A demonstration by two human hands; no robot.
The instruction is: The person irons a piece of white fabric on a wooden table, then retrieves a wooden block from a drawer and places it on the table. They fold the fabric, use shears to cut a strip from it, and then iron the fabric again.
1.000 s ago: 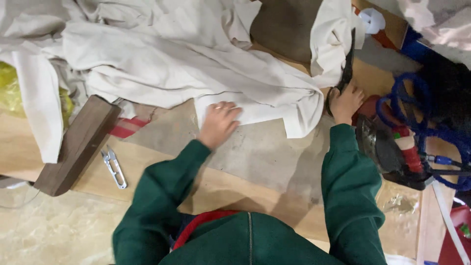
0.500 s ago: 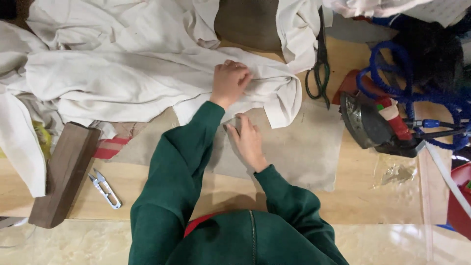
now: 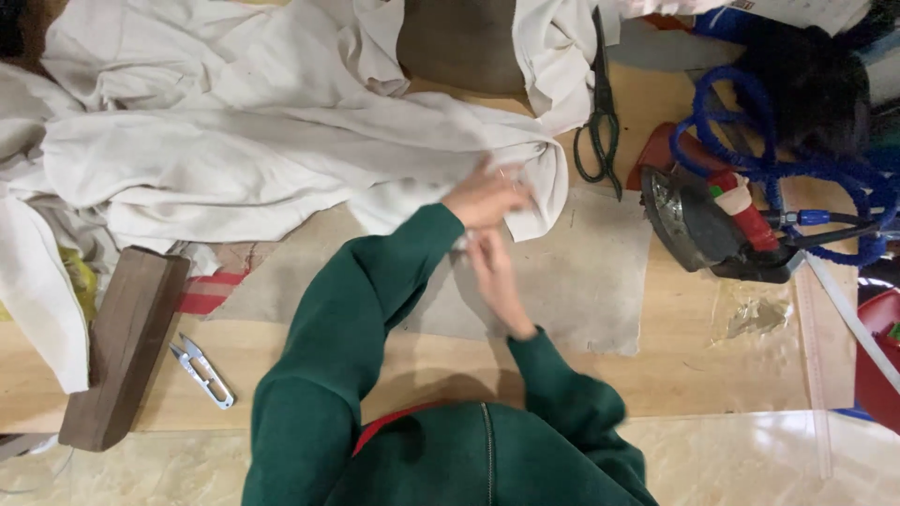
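A large crumpled white cloth (image 3: pixel 234 150) covers the upper left of the wooden table (image 3: pixel 722 375). My left hand (image 3: pixel 487 195) reaches across and is closed on the cloth's right end, near its folded corner (image 3: pixel 548 187). Just below it, my right hand (image 3: pixel 495 281) lies stretched over the grey pressing pad (image 3: pixel 591 281). Its fingers point up toward the cloth's edge and the fingertips are hidden under my left hand. Both hands are motion-blurred. Both sleeves are dark green.
Black-handled scissors (image 3: pixel 600 122) lie right of the cloth. An iron (image 3: pixel 698 225) with a coiled blue cord (image 3: pixel 750 141) rests on its side at the right. A dark wooden block (image 3: pixel 122 347) and small thread snips (image 3: pixel 202 370) lie at the left. A red container (image 3: pixel 881 347) is at the right edge.
My left hand has shifted right along the cloth's edge and closed on it. My right hand has come up from flat on the pad to just under the left hand.
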